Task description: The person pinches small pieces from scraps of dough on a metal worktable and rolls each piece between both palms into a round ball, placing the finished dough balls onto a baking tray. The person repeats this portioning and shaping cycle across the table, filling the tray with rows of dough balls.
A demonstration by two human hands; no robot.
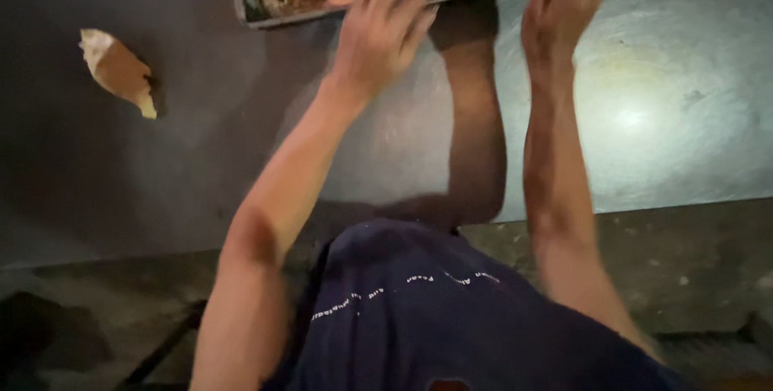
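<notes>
Two hands are spread open-fingered at the near rim of a crusted metal baking tray [266, 6] on the far worktop [660, 117] — left hand [385, 24], right hand [564, 0]; nothing is gripped. The tray is judged stiff, greasy — best held by its rim.

Both arms extend forward. Left hand [385, 28] is open, fingers spread; right hand [564, 4] is flat, fingers extended.
</notes>
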